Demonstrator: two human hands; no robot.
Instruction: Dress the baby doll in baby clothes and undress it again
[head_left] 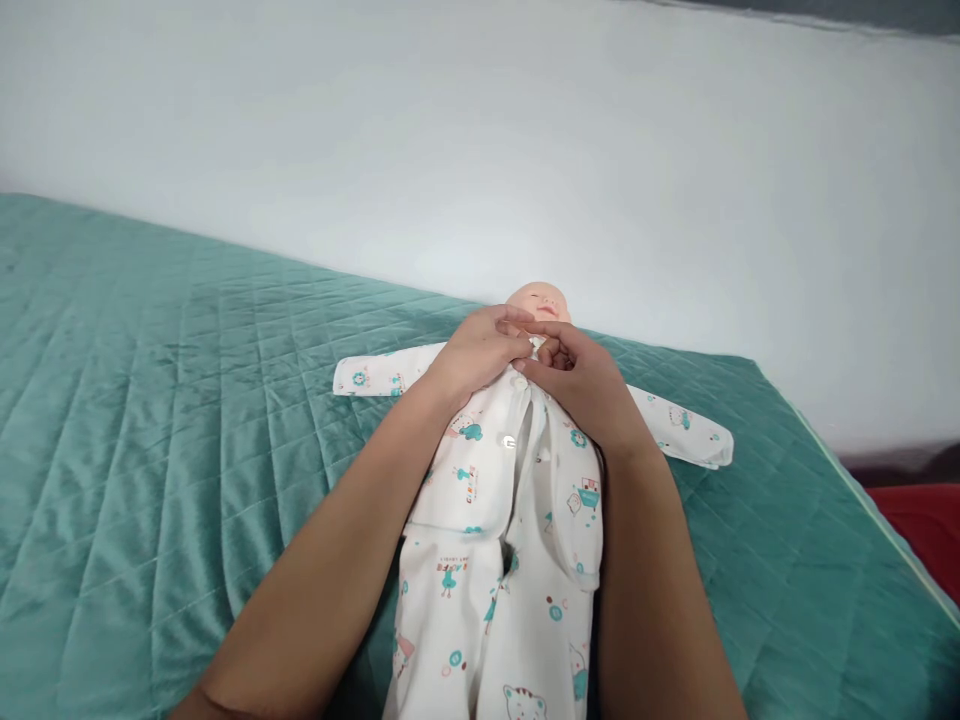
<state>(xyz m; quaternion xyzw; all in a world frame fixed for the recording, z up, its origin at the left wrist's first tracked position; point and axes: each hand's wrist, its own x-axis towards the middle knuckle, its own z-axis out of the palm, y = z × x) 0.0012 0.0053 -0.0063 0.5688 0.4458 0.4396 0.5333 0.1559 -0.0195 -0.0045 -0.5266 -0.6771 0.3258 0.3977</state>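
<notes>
A baby doll (537,300) lies on its back on a teal quilted bedspread (150,400), head toward the wall. It wears a white printed shirt (480,470) with sleeves spread out and matching white trousers (480,630). My left hand (480,350) and my right hand (581,380) meet at the shirt's collar just below the doll's chin. Both hands have their fingers pinched on the shirt's front edges near the top snap. Lower down, the shirt front hangs apart with one snap showing.
A plain white wall (525,150) rises right behind the bed. The bed's right edge runs diagonally at the far right, with something red (926,525) beyond it on the floor side. My forearms lie along both sides of the doll.
</notes>
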